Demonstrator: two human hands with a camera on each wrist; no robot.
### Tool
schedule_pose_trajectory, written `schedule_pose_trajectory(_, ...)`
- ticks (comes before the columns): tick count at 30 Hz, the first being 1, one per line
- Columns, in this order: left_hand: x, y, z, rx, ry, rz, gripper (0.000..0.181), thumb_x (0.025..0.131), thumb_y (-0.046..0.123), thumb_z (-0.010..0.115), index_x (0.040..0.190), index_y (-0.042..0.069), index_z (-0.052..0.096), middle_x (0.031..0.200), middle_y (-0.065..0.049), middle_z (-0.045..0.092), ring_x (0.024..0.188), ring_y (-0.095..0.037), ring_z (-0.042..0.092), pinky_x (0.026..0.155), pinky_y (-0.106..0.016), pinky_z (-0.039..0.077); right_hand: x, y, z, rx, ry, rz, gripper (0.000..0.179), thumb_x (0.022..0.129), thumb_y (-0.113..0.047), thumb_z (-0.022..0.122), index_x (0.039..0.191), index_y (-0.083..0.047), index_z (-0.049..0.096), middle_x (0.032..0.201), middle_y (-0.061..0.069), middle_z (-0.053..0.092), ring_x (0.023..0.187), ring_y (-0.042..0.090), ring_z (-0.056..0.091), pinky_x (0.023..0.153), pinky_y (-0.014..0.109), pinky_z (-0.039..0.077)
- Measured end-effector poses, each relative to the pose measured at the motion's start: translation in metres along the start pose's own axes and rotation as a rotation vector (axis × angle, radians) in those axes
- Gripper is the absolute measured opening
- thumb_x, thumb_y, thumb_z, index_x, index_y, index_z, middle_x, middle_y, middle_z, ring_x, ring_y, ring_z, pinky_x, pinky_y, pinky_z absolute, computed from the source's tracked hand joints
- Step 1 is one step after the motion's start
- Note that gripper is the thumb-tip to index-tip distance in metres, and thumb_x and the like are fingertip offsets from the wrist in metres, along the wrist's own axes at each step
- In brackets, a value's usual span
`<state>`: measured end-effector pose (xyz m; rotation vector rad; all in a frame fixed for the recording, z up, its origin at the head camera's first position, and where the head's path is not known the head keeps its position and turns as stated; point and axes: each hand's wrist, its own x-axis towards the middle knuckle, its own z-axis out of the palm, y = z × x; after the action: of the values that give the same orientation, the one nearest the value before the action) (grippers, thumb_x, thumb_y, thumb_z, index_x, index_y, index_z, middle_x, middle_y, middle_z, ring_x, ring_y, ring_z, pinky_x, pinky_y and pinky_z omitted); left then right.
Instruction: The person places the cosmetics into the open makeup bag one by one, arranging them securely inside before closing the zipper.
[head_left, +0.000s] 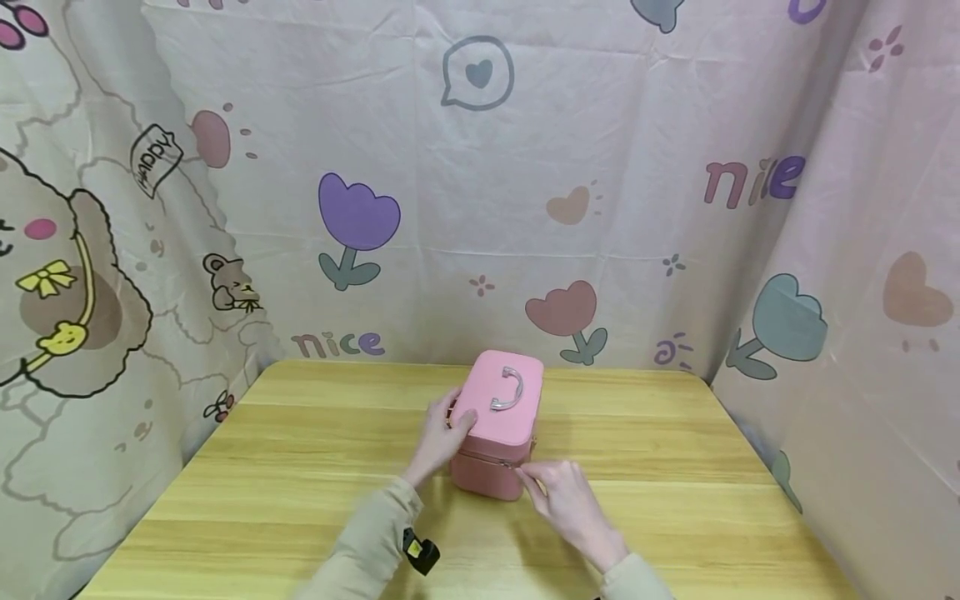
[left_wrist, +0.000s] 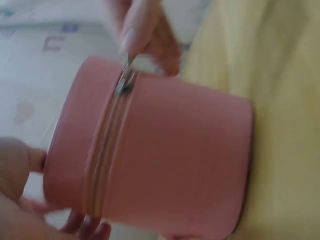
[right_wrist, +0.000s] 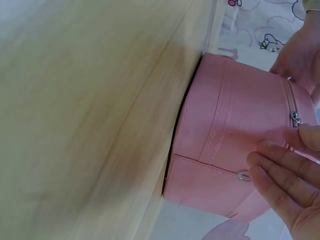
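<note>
A pink vanity case (head_left: 483, 392) with rounded corners stands upright on the table, its lid down and a silver handle (head_left: 517, 390) on top. My left hand (head_left: 441, 437) holds the left side of the lid, thumb on top and fingers down the side. At the near right corner, my right hand (head_left: 562, 496) pinches the zipper pull between thumb and index finger. The metal zipper slider (left_wrist: 125, 82) sits on the zipper track (left_wrist: 102, 150) that runs below the lid. A small metal ring (right_wrist: 243, 176) is fixed to the case's side, near my right fingers.
The case rests on a light wooden table (head_left: 315, 442). Behind the table hangs a pale curtain (head_left: 450, 208) printed with flowers and words, and more patterned cloth covers both sides. A black device (head_left: 420, 552) is strapped at my left wrist.
</note>
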<state>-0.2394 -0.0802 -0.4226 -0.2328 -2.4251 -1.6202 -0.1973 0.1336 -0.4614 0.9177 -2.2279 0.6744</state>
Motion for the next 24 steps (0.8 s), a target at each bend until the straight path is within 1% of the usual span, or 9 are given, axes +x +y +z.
schedule_pose_trajectory(2, -0.004, 0.001, 0.006, 0.025, 0.043, -0.025, 0.074, 0.091, 0.03, 0.073, 0.146, -0.008, 0.041, 0.14, -0.032, 0.047, 0.128, -0.044, 0.049, 0.111, -0.06, 0.042, -0.001, -0.001, 0.001, -0.007, 0.009, 0.007, 0.005, 0.085, -0.004, 0.075, 0.082, -0.008, 0.077, 0.069, 0.001, 0.075, 0.051, -0.001, 0.059, 0.051, 0.004, 0.044)
schedule_pose_trajectory(5, -0.008, 0.002, 0.014, 0.038, 0.076, -0.065, 0.088, 0.083, 0.039, 0.081, 0.147, -0.005, 0.039, 0.143, -0.027, 0.045, 0.131, -0.041, 0.048, 0.113, -0.058, 0.04, -0.002, -0.002, 0.001, -0.005, 0.01, 0.011, 0.006, 0.085, -0.003, 0.075, 0.082, -0.008, 0.077, 0.067, 0.0, 0.074, 0.05, -0.005, 0.052, 0.048, 0.003, 0.038)
schedule_pose_trajectory(8, -0.007, 0.002, 0.016, 0.034, 0.096, -0.066, 0.09, 0.08, 0.036, 0.084, 0.146, -0.005, 0.038, 0.143, -0.027, 0.045, 0.13, -0.041, 0.048, 0.113, -0.059, 0.041, 0.0, -0.002, 0.002, -0.021, 0.011, 0.016, 0.005, 0.085, -0.005, 0.076, 0.082, -0.009, 0.077, 0.065, -0.002, 0.073, 0.049, -0.01, 0.043, 0.046, 0.001, 0.032)
schedule_pose_trajectory(11, -0.006, 0.003, 0.015, 0.031, 0.092, -0.064, 0.089, 0.081, 0.033, 0.083, 0.147, -0.006, 0.038, 0.145, -0.028, 0.044, 0.132, -0.043, 0.048, 0.114, -0.06, 0.039, 0.002, -0.003, 0.003, -0.052, 0.026, 0.026, 0.005, 0.084, -0.006, 0.077, 0.081, -0.01, 0.077, 0.062, -0.003, 0.071, 0.048, -0.011, 0.034, 0.043, 0.002, 0.025)
schedule_pose_trajectory(12, -0.005, 0.003, 0.014, 0.028, 0.089, -0.063, 0.088, 0.081, 0.032, 0.082, 0.147, -0.006, 0.038, 0.145, -0.029, 0.044, 0.132, -0.044, 0.048, 0.114, -0.06, 0.039, 0.003, -0.004, 0.003, -0.068, 0.033, 0.028, 0.005, 0.084, -0.007, 0.077, 0.08, -0.011, 0.078, 0.061, -0.003, 0.071, 0.048, -0.011, 0.033, 0.043, 0.002, 0.023)
schedule_pose_trajectory(14, -0.004, 0.004, 0.012, 0.021, 0.088, -0.054, 0.086, 0.082, 0.03, 0.082, 0.146, -0.008, 0.039, 0.145, -0.03, 0.045, 0.133, -0.046, 0.048, 0.115, -0.061, 0.038, 0.005, -0.006, 0.004, -0.101, 0.044, 0.03, 0.005, 0.083, -0.01, 0.078, 0.08, -0.013, 0.078, 0.061, -0.004, 0.071, 0.046, -0.01, 0.035, 0.043, 0.003, 0.023)
schedule_pose_trajectory(17, -0.001, 0.005, 0.009, 0.011, 0.083, -0.03, 0.082, 0.082, 0.027, 0.081, 0.144, -0.01, 0.042, 0.143, -0.033, 0.049, 0.132, -0.047, 0.049, 0.114, -0.06, 0.039, 0.008, -0.009, 0.006, -0.146, 0.049, 0.026, 0.006, 0.084, -0.013, 0.079, 0.078, -0.016, 0.078, 0.061, -0.005, 0.072, 0.045, -0.005, 0.044, 0.043, 0.004, 0.027)
schedule_pose_trajectory(21, 0.004, 0.001, 0.005, -0.018, 0.048, 0.013, 0.077, 0.082, 0.022, 0.081, 0.141, -0.012, 0.045, 0.141, -0.034, 0.053, 0.131, -0.048, 0.052, 0.113, -0.059, 0.041, 0.01, -0.014, 0.009, -0.186, 0.044, 0.02, 0.006, 0.083, -0.016, 0.079, 0.078, -0.018, 0.078, 0.065, -0.007, 0.074, 0.047, 0.0, 0.054, 0.044, 0.008, 0.032)
schedule_pose_trajectory(24, 0.009, -0.005, 0.001, -0.054, 0.006, 0.044, 0.074, 0.082, 0.017, 0.08, 0.14, -0.014, 0.046, 0.139, -0.034, 0.054, 0.129, -0.047, 0.053, 0.113, -0.058, 0.042, 0.012, -0.016, 0.012, -0.198, 0.038, 0.021, 0.008, 0.083, -0.017, 0.079, 0.076, -0.019, 0.077, 0.064, -0.008, 0.072, 0.047, 0.0, 0.052, 0.044, 0.01, 0.031)
